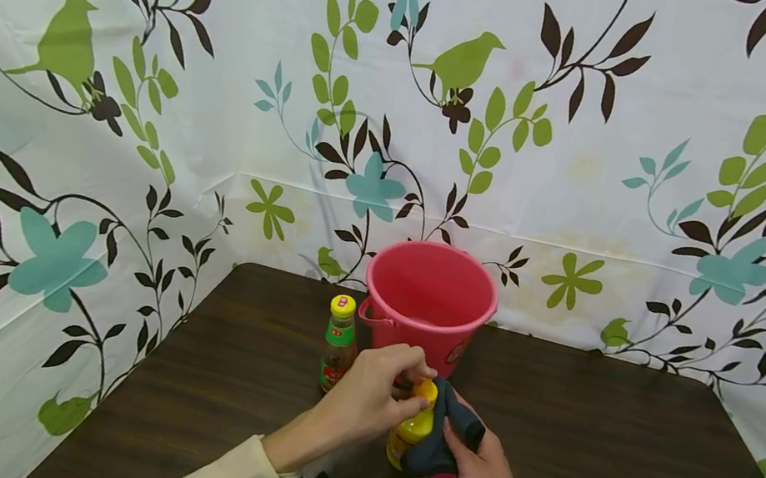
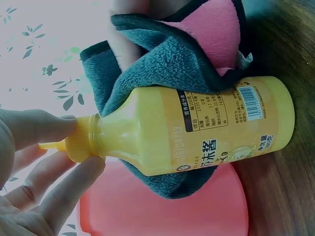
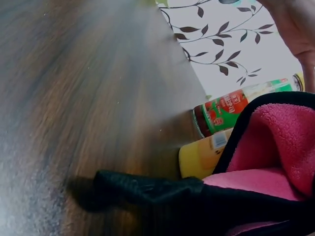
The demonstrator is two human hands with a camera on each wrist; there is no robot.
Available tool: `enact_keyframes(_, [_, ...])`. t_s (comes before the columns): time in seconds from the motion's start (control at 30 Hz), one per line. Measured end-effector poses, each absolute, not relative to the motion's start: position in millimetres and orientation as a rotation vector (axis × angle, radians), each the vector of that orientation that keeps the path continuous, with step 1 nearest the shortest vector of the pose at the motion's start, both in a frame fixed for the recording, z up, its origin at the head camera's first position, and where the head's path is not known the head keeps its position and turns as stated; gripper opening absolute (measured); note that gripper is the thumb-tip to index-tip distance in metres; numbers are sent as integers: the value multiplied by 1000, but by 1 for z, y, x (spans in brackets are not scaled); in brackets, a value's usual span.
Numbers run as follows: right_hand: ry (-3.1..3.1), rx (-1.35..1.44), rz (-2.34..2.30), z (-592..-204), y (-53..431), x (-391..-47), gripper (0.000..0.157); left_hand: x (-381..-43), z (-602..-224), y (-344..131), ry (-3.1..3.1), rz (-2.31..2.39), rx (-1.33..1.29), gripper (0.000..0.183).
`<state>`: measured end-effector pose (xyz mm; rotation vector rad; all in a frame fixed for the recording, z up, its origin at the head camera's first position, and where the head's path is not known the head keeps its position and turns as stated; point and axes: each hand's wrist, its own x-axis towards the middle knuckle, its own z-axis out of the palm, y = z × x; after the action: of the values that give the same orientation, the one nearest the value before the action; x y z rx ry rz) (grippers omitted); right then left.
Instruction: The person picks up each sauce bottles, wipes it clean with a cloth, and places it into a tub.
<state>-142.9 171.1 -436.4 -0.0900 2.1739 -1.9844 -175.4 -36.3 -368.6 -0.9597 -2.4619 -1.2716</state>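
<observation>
A yellow squeeze bottle (image 2: 162,132) of sauce stands on the table in front of the bucket, its label turned to the left wrist camera. My left hand (image 1: 369,389) pinches its ridged yellow cap (image 2: 81,137) between thumb and fingers. With my right hand (image 1: 484,472) I hold a cloth (image 1: 436,434), dark grey-blue on one face and pink on the other, against the bottle's side. Folds of that cloth (image 3: 275,142) fill much of the right wrist view and hide part of the bottle. Most of the right fingers are behind the cloth.
A glass bottle (image 1: 339,342) with a yellow cap and green neck label stands just left of the hands. Behind them is a pink bucket (image 1: 432,281) with its handle at the left. The dark wooden table (image 1: 622,448) ends at a leaf-patterned sheet (image 1: 590,181).
</observation>
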Motion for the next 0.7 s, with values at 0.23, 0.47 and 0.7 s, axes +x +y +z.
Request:
enact_keyframes(0.23, [2213, -104, -1924, -446, 176, -144, 58, -175, -368, -36, -2457, -1257, -961, 23])
enact_keyframes(0.47, [2321, -152, -1814, -450, 177, -148, 54, -175, -368, -37, -2467, -1243, -960, 23])
enact_keyframes(0.7, [2499, -185, -1666, -455, 178, -152, 48, -175, -367, -37, -2471, -1234, -969, 22])
